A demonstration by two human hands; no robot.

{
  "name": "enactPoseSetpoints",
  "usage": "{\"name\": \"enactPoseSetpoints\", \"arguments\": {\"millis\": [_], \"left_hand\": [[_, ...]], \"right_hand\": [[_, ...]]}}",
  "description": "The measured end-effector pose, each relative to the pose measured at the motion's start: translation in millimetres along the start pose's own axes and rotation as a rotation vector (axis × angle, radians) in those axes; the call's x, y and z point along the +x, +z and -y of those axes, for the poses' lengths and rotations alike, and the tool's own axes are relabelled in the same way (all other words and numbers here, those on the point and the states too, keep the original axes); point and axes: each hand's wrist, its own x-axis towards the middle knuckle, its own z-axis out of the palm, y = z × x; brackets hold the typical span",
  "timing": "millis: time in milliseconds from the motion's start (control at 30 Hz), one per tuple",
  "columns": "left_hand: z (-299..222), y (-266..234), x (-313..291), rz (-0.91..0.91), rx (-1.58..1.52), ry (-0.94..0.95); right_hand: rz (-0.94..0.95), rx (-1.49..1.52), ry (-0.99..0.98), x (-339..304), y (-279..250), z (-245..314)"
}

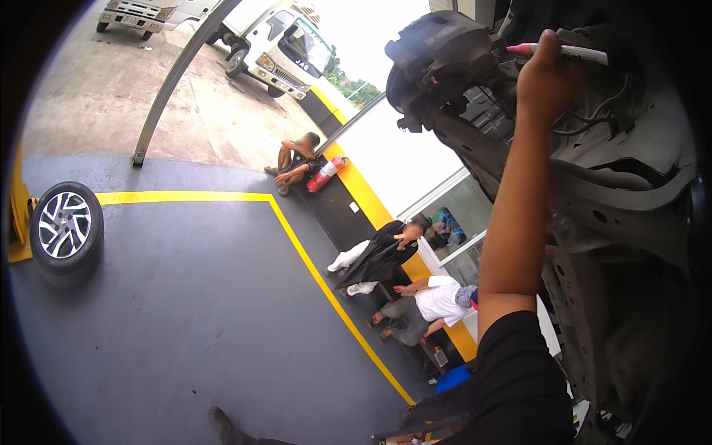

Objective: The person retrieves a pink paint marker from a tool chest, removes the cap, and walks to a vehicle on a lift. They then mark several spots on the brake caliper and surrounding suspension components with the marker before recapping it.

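My right arm, in a black sleeve, reaches up along the right side. At its end my right hand point(547, 85) is closed around a white marker point(587, 54) with a pink end pointing left. The hand is raised to the underside of a vehicle point(615, 178), beside a dark, dusty wheel-hub and brake assembly point(437, 63). Whether the marker touches any part, I cannot tell. Around the wrist are suspension arms point(601, 178) and thin hoses point(593, 119). My left hand is out of the picture.
A wheel with a tyre point(65, 226) lies on the grey floor at left, near a yellow post point(18, 208). Along the yellow-black wall sit several people point(441, 300), near a red fire extinguisher point(325, 175). White trucks point(278, 52) stand outside. A dark shoe point(222, 423) shows below.
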Motion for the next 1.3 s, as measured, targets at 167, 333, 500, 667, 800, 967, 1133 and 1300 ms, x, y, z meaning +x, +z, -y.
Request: {"name": "enactPoseSetpoints", "arguments": {"millis": [167, 333, 500, 667, 800, 967, 1133, 1300], "left_hand": [[9.9, 10.3, 14.7, -0.001, -0.193, -0.344], [13.1, 21.1, 9.2, -0.007, -0.165, -0.292], [8.7, 14.0, 12.3, 0.021, -0.296, -0.313], [7.3, 6.9, 15.9, 0.062, -0.096, -0.354], [8.3, 8.2, 18.8, 0.03, -0.307, -0.358], [10.4, 4.8, 20.1, 0.049, -0.23, -0.433], [9.9, 5.4, 17.6, 0.016, -0.249, -0.376], [7.8, 5.8, 13.8, 0.001, -0.205, -0.35]], "right_hand": [[-0.066, -0.255, 0.304, 12.8, 30.6, -17.7], [-0.195, -0.19, 0.327, 26.1, 41.5, -35.4], [-0.122, -0.114, 0.359, 21.9, 41.3, -26.6], [-0.066, -0.116, 0.34, 12.7, 34.8, -9.5], [-0.099, -0.156, 0.278, 8.8, 33.6, -0.8], [-0.1, -0.134, 0.272, 6.1, 34.3, -2.0], [-0.094, -0.206, 0.267, 6.5, 36.7, -14.1], [-0.199, -0.174, 0.268, 8.3, 37.6, -13.5]]}}
